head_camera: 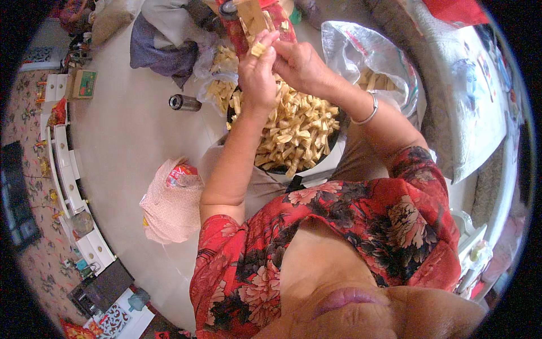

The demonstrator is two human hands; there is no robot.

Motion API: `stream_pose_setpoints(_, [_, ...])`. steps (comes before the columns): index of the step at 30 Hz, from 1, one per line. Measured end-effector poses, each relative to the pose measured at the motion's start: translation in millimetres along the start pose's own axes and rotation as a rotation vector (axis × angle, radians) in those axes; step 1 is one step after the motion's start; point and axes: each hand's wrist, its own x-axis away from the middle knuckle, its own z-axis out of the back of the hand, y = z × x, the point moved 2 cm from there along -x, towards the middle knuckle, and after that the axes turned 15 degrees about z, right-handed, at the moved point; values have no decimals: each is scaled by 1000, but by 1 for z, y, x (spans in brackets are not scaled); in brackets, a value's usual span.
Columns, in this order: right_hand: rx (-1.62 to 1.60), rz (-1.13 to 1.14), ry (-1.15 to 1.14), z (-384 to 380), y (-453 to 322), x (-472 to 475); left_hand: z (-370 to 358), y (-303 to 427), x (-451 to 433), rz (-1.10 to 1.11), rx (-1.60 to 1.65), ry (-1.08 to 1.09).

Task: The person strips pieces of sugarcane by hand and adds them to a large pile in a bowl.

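Note:
My left hand [259,78] is raised over a heap of pale yellow, knotted dried strips [296,127]. A small folded yellow piece [258,49] is held between its fingers. Close against it, my right hand [302,63] has thumb and forefinger pinched together; whatever may be between them is hidden. A bracelet circles the right wrist. The heap fills a dark round basin [279,171] between the knees. Just beyond the fingertips is a wooden block or stand [252,17] on a red patterned surface, with a small yellow piece [285,25] lying beside it.
Left of the basin, clear plastic bags hold more yellow strips [220,93]. A dark cylindrical flask [185,103] lies on the tiled floor. A large clear plastic bag [364,51] with brownish pieces stands at right. A pink cloth bag [173,207] sits by the left knee.

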Motion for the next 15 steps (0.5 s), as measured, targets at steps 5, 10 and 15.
stream_pose_setpoints(5, [-405, -210, 157, -12, 12, -6, 21, 3, -13, 331, 86, -107])
stream_pose_setpoints(10, [-1162, -772, 55, -8, 18, -3, 22, 12, -13, -467, -583, 190])
stream_pose_setpoints(15, [-1216, -774, -177, -2, 28, 2, 27, 9, -6, -516, -583, 115])
